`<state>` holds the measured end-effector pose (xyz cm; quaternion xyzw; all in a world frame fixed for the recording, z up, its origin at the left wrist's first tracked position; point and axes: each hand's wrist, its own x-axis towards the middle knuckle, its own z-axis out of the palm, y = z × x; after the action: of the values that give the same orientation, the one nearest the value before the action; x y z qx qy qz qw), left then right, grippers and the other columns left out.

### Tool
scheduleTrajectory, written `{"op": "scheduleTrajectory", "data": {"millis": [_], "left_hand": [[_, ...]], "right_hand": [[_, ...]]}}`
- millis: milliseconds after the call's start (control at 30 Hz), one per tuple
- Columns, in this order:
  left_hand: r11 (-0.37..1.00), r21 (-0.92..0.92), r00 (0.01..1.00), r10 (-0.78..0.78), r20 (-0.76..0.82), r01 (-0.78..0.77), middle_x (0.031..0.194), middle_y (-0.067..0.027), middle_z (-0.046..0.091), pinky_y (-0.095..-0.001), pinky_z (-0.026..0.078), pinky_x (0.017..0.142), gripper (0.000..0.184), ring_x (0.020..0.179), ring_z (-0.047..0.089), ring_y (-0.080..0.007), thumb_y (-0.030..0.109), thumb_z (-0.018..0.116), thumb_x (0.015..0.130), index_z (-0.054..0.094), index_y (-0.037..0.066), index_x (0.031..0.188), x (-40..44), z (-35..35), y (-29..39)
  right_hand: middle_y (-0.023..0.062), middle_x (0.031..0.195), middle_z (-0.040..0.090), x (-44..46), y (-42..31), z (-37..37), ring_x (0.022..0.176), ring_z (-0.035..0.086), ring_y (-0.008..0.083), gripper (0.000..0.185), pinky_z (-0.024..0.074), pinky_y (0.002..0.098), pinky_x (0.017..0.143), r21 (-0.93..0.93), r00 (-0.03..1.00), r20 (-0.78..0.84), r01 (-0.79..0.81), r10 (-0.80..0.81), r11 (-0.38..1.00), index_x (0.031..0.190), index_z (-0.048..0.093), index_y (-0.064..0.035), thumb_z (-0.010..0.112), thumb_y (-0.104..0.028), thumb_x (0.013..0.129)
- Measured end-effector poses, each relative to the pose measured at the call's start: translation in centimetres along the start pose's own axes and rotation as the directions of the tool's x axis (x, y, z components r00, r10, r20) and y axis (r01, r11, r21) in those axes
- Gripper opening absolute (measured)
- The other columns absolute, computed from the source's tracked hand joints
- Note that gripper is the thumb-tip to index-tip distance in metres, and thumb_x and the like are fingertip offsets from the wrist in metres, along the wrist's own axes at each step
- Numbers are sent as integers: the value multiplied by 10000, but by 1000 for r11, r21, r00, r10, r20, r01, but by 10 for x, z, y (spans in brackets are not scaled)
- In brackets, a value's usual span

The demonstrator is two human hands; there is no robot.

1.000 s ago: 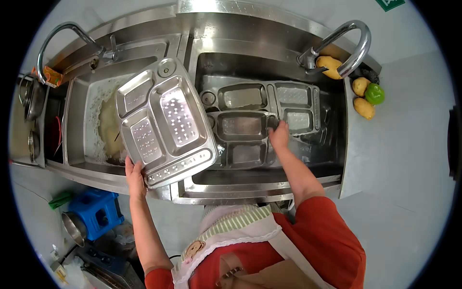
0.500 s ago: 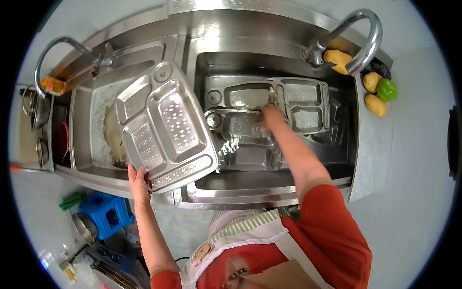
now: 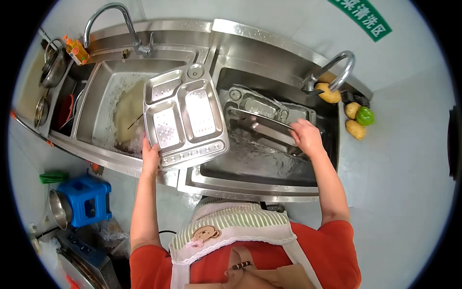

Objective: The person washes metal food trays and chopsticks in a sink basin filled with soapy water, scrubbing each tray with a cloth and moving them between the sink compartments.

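My left hand (image 3: 150, 156) grips the lower left edge of a steel compartment tray (image 3: 185, 115), held tilted over the divider between the two sinks, its hollows facing up. Water drops dot its compartments. In the right basin, my right hand (image 3: 306, 138) has its fingers closed on the edge of a second tray (image 3: 264, 127), which stands tipped up on its side, partly in the water. Behind it, another tray (image 3: 260, 103) lies under the rippling water of the right sink (image 3: 260, 185).
The left sink (image 3: 84, 113) holds cloudy, sudsy water. Two curved taps rise behind the basins, including the right tap (image 3: 344, 72). Potatoes (image 3: 355, 129) and a green pepper (image 3: 365, 116) lie on the right ledge. A blue stool (image 3: 86, 200) and a steel bowl (image 3: 60, 209) are at lower left.
My right hand has moved right and tipped a tray up out of the water. The left hand still holds its tray. The view has turned and shifted.
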<state>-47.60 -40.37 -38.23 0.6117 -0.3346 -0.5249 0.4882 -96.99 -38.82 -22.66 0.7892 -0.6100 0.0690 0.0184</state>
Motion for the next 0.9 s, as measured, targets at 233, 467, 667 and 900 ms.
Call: {"op": "scheduleTrajectory", "data": {"millis": [233, 467, 667, 900], "left_hand": [[999, -31, 999, -9, 35, 10, 1210, -166, 547, -338, 403, 945, 489, 1085, 534, -257, 0, 449, 817, 407, -8, 1304, 4, -8, -6], [990, -139, 999, -26, 22, 29, 1215, -165, 553, -353, 407, 936, 431, 1090, 533, -245, 183, 518, 927, 432, -29, 1291, 4, -13, 2], [934, -344, 991, -55, 122, 94, 1223, -135, 576, -348, 427, 955, 524, 1089, 562, -227, 420, 417, 986, 470, 8, 1304, 28, -21, -23], [897, -422, 980, -56, 192, 134, 1376, -146, 464, -352, 353, 1037, 689, 1233, 467, -238, 557, 354, 967, 387, 9, 1383, 33, -19, -27]], "right_hand": [[70, 915, 569, -36, -27, -72, 811, 585, 275, 198, 490, 361, 677, -65, 903, -425, -93, 57, 993, 953, 627, -80, 653, -59, 758], [97, 798, 594, -29, 3, -50, 689, 565, 191, 154, 457, 331, 643, 447, 688, -469, -356, 554, 821, 892, 631, -7, 609, -159, 901], [100, 953, 662, 24, -47, -27, 792, 628, 180, 286, 503, 319, 696, 952, 706, 154, -294, 691, 88, 1059, 600, 34, 655, -183, 881], [122, 927, 666, 95, -149, 74, 761, 643, 204, 286, 528, 354, 688, 897, 782, 433, -425, 448, -124, 1061, 590, 46, 658, -168, 885]]}}
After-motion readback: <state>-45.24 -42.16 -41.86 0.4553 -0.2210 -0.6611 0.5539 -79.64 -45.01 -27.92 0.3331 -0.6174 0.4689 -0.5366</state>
